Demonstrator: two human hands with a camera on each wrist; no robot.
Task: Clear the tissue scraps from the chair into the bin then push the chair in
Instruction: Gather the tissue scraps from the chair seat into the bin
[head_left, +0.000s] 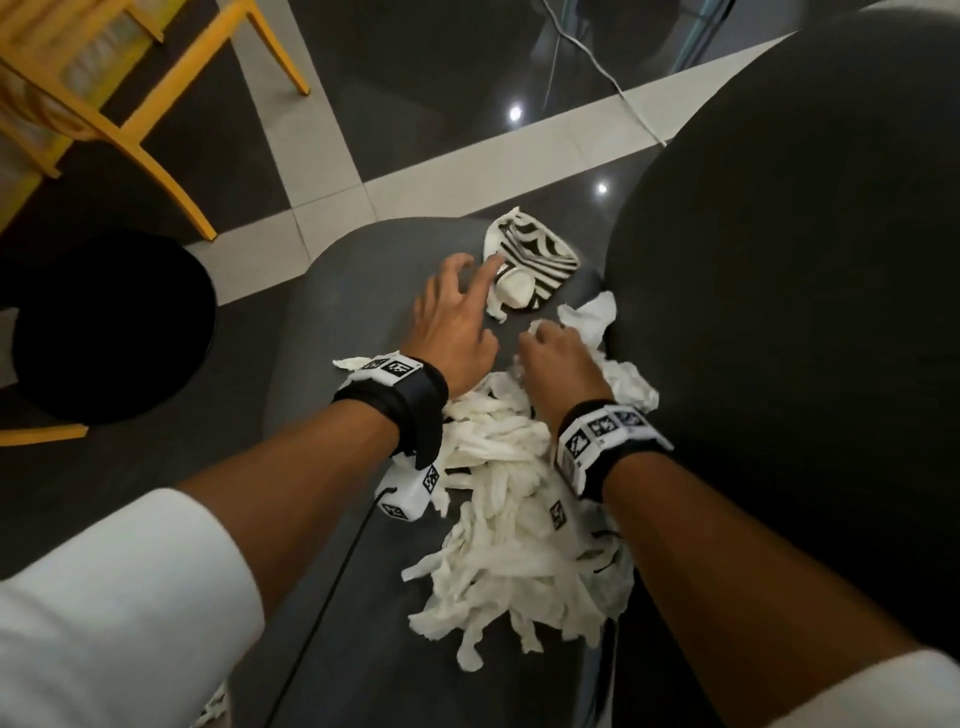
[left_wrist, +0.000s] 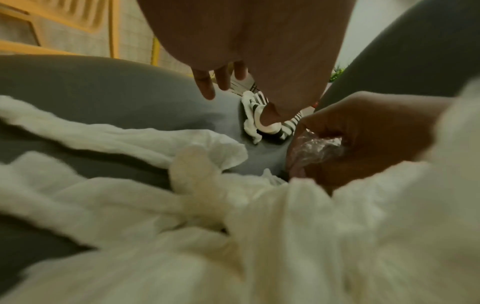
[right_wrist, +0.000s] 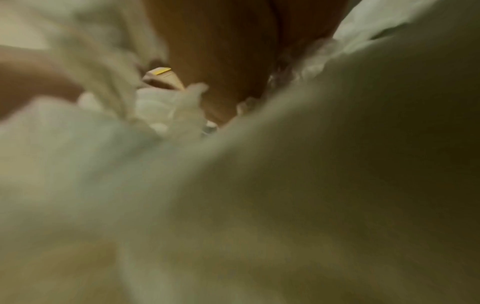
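Head view: tissue scraps (head_left: 514, 525) are heaped on the grey chair seat (head_left: 332, 291), the heap's long axis running toward the person, under both wrists. Left hand (head_left: 451, 322) is spread, fingertips at a crumpled striped wrapper (head_left: 535, 260). Left-wrist view: right hand (left_wrist: 363, 139) is curled round crinkly clear plastic (left_wrist: 317, 148). Right-wrist view: only soft, blurred white tissue is resolved.
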